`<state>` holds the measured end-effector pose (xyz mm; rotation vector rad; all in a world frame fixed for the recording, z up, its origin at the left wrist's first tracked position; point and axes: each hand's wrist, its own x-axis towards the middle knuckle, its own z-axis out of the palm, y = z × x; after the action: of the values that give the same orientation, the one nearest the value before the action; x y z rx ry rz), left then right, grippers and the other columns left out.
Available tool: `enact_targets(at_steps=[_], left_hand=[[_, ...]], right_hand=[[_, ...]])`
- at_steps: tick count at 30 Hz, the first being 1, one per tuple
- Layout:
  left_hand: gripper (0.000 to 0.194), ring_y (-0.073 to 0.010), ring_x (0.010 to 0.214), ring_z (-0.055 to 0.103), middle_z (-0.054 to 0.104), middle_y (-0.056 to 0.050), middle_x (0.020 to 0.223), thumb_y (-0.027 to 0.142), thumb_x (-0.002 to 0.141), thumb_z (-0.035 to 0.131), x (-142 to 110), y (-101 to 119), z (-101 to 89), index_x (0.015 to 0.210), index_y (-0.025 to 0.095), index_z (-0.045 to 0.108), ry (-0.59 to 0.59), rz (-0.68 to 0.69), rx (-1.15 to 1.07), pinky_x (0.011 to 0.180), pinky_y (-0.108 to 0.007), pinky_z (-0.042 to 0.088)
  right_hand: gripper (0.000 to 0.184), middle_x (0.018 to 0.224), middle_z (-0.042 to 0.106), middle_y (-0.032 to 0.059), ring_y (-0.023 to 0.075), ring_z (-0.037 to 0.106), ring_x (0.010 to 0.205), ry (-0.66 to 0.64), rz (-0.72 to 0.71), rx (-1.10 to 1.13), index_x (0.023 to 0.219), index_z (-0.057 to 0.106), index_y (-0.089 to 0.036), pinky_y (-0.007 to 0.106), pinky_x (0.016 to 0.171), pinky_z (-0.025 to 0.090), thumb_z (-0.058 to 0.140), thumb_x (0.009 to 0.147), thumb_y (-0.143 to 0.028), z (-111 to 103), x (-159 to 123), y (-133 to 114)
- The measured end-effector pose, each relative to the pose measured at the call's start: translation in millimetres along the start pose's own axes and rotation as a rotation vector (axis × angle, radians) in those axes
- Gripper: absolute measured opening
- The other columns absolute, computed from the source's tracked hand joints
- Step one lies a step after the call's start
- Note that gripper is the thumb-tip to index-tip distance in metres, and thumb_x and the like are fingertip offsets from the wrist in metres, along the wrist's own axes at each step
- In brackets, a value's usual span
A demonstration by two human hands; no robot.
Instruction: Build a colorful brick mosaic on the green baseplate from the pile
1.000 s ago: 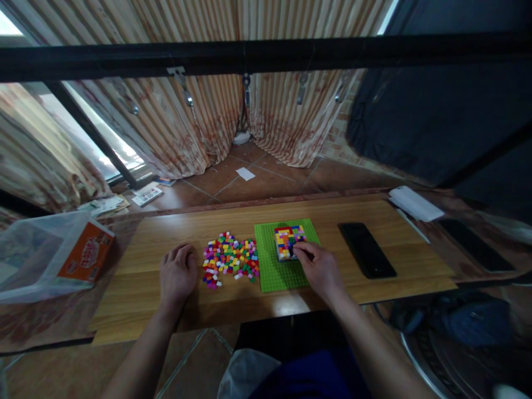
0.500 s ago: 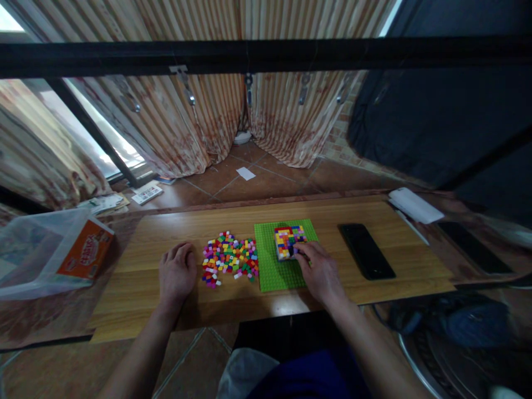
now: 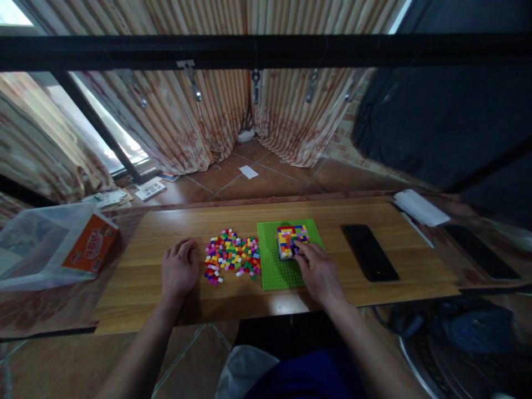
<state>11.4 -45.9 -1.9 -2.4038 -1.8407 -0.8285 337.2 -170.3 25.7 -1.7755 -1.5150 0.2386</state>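
My right hand (image 3: 320,271) reaches over the green studded baseplate (image 3: 270,277). Its thumb and fingertips are pinched at the near right side of a low block of multicoloured building bricks (image 3: 286,242) standing on that plate. Whatever small brick lies between the fingertips is mostly hidden by them. To the left of the plate, a loose heap of small building bricks (image 3: 233,255) in many colours spreads over the wooden table. My left hand (image 3: 180,269) rests on the tabletop just left of the heap, fingers curled in, apart from the bricks and with nothing visible in it.
A black phone (image 3: 369,252) lies on the wooden table (image 3: 141,277), right of the plate. Beyond the table's right end are a white object (image 3: 421,208) and a dark flat slab (image 3: 482,252). A clear plastic bin (image 3: 41,244) with an orange label stands at the left.
My right fingertips have shifted slightly over the top of the brick block. My left hand stays resting by the heap. The whole view has moved a little.
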Motion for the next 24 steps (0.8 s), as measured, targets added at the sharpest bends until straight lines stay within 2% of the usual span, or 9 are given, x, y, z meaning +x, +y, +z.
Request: enact_targets(at_steps=[6,9,12,16,20,24], left_hand=[[0.031,-0.0290,0.108,0.058,0.066,-0.014,0.116,0.027,0.090,0.041,0,0,0.6,0.106,0.016,0.065,-0.005,-0.005,-0.012,0.099,-0.046,0.043],[0.031,-0.0288,0.107,0.058,0.066,-0.014,0.116,0.027,0.090,0.042,0,0,0.4,0.106,0.016,0.066,-0.001,-0.005,-0.009,0.099,-0.045,0.044],[0.031,-0.0287,0.106,0.058,0.066,-0.014,0.116,0.028,0.090,0.042,0,0,0.6,0.105,0.016,0.066,0.002,-0.010,-0.008,0.098,-0.045,0.044],[0.031,-0.0286,0.108,0.058,0.066,-0.013,0.117,0.027,0.089,0.043,-1,0,0.8,0.107,0.017,0.065,-0.004,-0.020,-0.015,0.099,-0.046,0.043],[0.030,-0.0282,0.108,0.059,0.066,-0.012,0.116,0.028,0.090,0.042,-1,2,0.0,0.105,0.017,0.066,-0.006,-0.032,-0.015,0.099,-0.045,0.043],[0.030,-0.0279,0.107,0.058,0.066,-0.012,0.116,0.027,0.089,0.043,-2,3,-0.3,0.105,0.017,0.066,-0.005,-0.032,-0.010,0.099,-0.044,0.043]], right_hand=[[0.035,0.094,0.069,0.0073,0.0214,0.064,0.081,0.027,0.073,0.052,0.120,0.066,-0.024,0.041,0.079,0.054,0.053,0.088,-0.029,-5,-2,-2],[0.033,0.094,0.069,0.0081,0.0204,0.063,0.076,0.075,0.095,0.057,0.117,0.066,-0.021,0.039,0.076,0.053,0.051,0.091,-0.035,-11,-3,-2],[0.034,0.104,0.068,0.0122,0.0253,0.062,0.095,0.178,0.070,-0.007,0.115,0.066,-0.020,0.044,0.087,0.050,0.048,0.093,-0.039,-14,1,-1],[0.041,0.121,0.060,0.0174,0.0307,0.051,0.118,0.242,0.037,-0.103,0.123,0.061,-0.017,0.052,0.101,0.041,0.049,0.094,-0.044,-5,8,3],[0.048,0.129,0.054,0.0191,0.0326,0.046,0.123,0.230,0.080,-0.116,0.129,0.056,-0.017,0.055,0.101,0.039,0.049,0.093,-0.048,10,9,6],[0.049,0.128,0.055,0.0170,0.0308,0.048,0.122,0.220,0.108,-0.051,0.129,0.055,-0.019,0.052,0.104,0.038,0.051,0.092,-0.051,17,7,8]])
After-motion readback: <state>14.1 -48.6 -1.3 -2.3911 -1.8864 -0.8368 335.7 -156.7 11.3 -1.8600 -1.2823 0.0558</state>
